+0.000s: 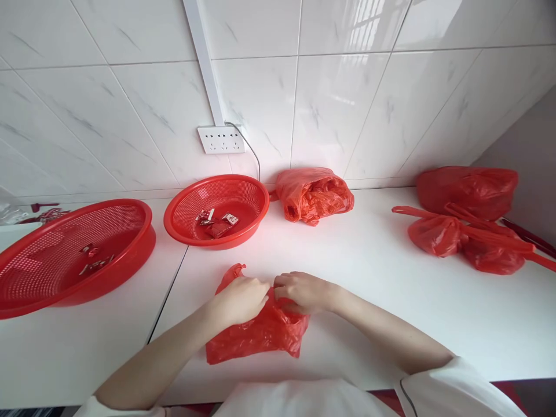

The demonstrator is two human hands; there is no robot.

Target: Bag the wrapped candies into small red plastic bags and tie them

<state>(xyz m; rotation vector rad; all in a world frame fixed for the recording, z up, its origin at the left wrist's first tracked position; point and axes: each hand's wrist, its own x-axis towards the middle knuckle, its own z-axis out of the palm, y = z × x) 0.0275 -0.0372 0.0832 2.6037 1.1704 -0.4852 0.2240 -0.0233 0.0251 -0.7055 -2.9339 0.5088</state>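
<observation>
A red plastic bag (260, 336) lies crumpled on the white table in front of me. My left hand (245, 298) is closed on the upper part of the bag, its fingers curled and pointing right. Close beside it, my right hand (299, 291) grips the bag's upper right part with bent fingers. The two hands almost meet above the middle of the bag. Whatever the bag contains, if anything, is hidden by the plastic.
Beyond my hands, a red perforated basket (243, 237) holds a few small packets (220, 227). A larger red basket (134, 278) stands left. A bundle of red bags (315, 191) lies by the wall; filled red bags (469, 191) sit right. A cable hangs from the socket panel (221, 140).
</observation>
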